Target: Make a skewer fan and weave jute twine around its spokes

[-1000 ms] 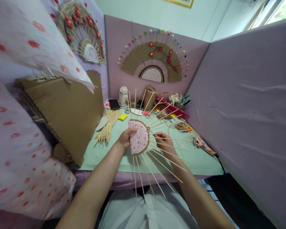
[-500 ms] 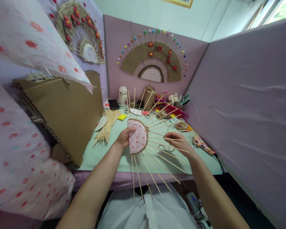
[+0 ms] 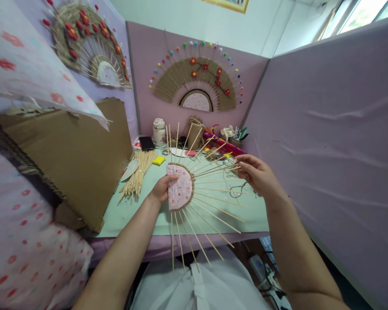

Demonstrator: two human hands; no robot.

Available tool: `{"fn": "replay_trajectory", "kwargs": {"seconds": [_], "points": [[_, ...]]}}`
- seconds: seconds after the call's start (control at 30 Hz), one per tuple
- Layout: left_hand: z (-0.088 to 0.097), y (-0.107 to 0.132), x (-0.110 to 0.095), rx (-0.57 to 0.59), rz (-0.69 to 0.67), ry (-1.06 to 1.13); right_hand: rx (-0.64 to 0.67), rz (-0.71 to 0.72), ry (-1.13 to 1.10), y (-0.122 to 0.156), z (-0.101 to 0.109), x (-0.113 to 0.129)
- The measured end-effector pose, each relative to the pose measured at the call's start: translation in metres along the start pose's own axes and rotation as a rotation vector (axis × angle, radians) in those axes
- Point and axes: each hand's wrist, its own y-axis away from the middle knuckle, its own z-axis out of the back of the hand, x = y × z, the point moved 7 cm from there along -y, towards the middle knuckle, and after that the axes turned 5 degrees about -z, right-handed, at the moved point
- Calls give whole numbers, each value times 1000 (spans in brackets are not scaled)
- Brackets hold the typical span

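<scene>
My left hand [image 3: 160, 192] grips the flat side of a half-round pink floral fabric piece [image 3: 179, 190] edged with twine, from which several thin wooden skewers [image 3: 213, 211] fan out. It is held upright above the pale green table [image 3: 132, 211]. My right hand [image 3: 257, 174] is out at the tips of the right-hand skewers, fingers pinched on a thin twine strand [image 3: 236, 189] that loops down toward the table.
A bundle of loose skewers [image 3: 139, 174] lies left of the piece, near a yellow block [image 3: 158, 160]. Large cardboard sheets [image 3: 67, 150] lean at the left. A white jar [image 3: 158, 131], twine spool [image 3: 195, 132] and tool cup [image 3: 236, 138] stand at the back. Finished fans [image 3: 197, 82] hang on the purple partitions.
My right hand has moved from close beside the fabric piece outward and up to the skewer tips, drawing the twine with it. The left hand keeps its hold; the view shifted slightly.
</scene>
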Motion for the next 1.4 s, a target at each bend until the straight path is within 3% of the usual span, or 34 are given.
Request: {"fn": "replay_trajectory", "kwargs": {"seconds": [0.3, 0.57, 0.7, 0.9, 1.07, 1.17, 1.27, 1.4], "points": [[-1, 0, 2, 2, 23, -5, -132, 242, 370, 13, 9, 21], [3, -2, -1, -58, -29, 35, -202, 431, 500, 23, 8, 26], [4, -2, -3, -105, -38, 41, -221, 298, 385, 15, 15, 1], [3, -2, -7, -140, -51, 88, -130, 36, 146, 0, 9, -60], [5, -5, -13, -126, -134, 154, -33, -52, 247, 2, -24, -91], [9, -5, -15, -151, -179, 172, 132, -32, 373, 12, -60, -96], [6, -5, -14, -103, -182, 175, 333, 4, 440, 24, -95, -97], [3, -4, -15, -46, -190, 189, 388, -16, 453, 26, -116, -104]]}}
